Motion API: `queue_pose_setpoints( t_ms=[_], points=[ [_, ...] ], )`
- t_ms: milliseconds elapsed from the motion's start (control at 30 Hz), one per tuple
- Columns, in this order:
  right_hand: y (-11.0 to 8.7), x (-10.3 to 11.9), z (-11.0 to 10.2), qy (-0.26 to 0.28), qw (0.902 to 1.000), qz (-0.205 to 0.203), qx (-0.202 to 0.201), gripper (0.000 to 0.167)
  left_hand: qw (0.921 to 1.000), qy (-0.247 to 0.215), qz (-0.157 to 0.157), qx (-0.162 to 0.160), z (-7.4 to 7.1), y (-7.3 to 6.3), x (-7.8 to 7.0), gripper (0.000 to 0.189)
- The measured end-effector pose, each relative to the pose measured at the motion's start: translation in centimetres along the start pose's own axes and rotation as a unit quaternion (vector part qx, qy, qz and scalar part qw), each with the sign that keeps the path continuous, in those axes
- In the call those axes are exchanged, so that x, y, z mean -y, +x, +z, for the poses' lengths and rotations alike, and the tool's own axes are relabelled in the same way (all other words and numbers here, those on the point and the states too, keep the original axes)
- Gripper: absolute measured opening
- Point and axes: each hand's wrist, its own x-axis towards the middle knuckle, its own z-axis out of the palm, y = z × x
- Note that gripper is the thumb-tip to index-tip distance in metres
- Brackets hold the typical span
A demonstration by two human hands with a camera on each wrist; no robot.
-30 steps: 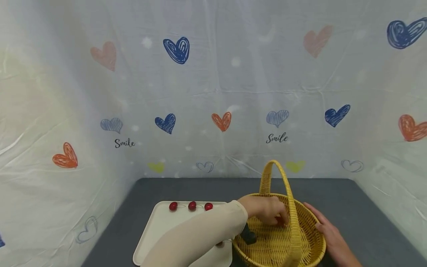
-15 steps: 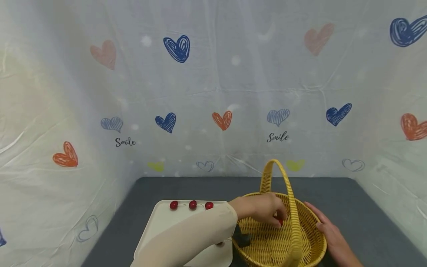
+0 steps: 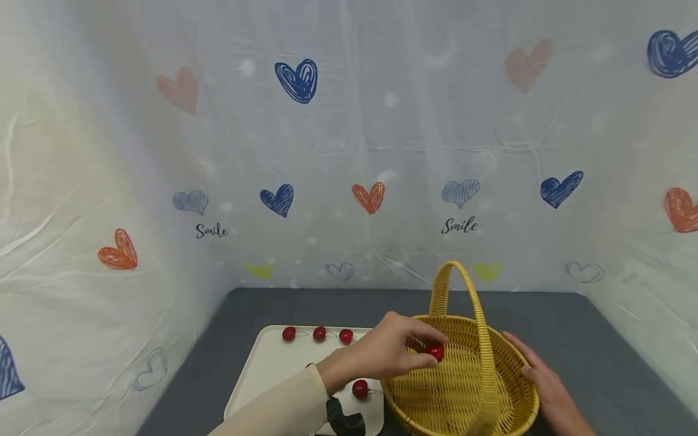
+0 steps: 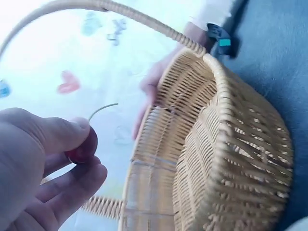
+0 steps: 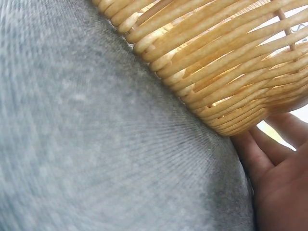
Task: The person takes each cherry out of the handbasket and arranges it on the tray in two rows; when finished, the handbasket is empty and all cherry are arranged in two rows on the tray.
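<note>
In the head view my left hand (image 3: 384, 348) is over the left rim of the yellow wicker basket (image 3: 436, 399), pinching a dark red cherry (image 3: 434, 352) between thumb and fingers. The left wrist view shows the cherry (image 4: 84, 146) with its thin stem curving up, apart from the basket wall (image 4: 250, 159). My right hand (image 3: 551, 384) rests against the outside of the basket's right side, thumb at the rim. Its straight fingers touch the weave in the right wrist view, where the hand (image 5: 284, 178) sits at the lower right.
Left of the basket a white tray (image 3: 262, 375) lies on the dark grey tabletop (image 3: 191, 387). Three cherries line its far edge, and another cherry (image 3: 360, 389) lies nearer me. The basket's tall handle (image 3: 474, 303) arches over its opening. A heart-print curtain (image 3: 403, 121) surrounds the table.
My left hand, low inside the basket before, has come up and left toward the tray with the cherry still pinched. The right hand keeps its place at the basket.
</note>
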Motion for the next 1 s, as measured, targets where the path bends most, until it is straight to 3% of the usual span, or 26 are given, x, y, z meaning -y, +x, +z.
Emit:
queue_pose_setpoints(
  t_ms=[167,300,533,667,833,1000],
  points=[
    [0.0,-0.1,0.0,0.013,0.9999,0.005,-0.003,0.062,0.9896,-0.113,-0.052,-0.072,-1.8,-4.7,0.7,0.028],
    [-0.1,-0.3,-0.1,0.01,0.9999,-0.011,-0.001,0.058,0.9776,-0.162,-0.076,-0.111,-3.1,-8.5,1.6,0.029],
    [0.1,-1.0,-0.3,0.006,0.9999,-0.015,-0.004,0.057,0.9562,-0.185,-0.148,-0.171,-4.5,-15.3,3.0,0.032],
    [0.0,-1.2,-0.3,0.002,0.9997,-0.025,0.0,0.058,0.9418,-0.191,-0.17,-0.218,-4.9,-18.6,4.4,0.036],
    [-0.1,-1.3,-0.4,-0.003,0.9996,-0.027,0.001,0.057,0.9264,-0.179,-0.181,-0.278,-5.3,-21.5,6.2,0.039],
    [0.0,-1.2,-0.4,-0.008,0.9998,-0.019,0.002,0.056,0.9128,-0.165,-0.222,-0.301,-5.2,-23.2,7.8,0.037]
  ],
)
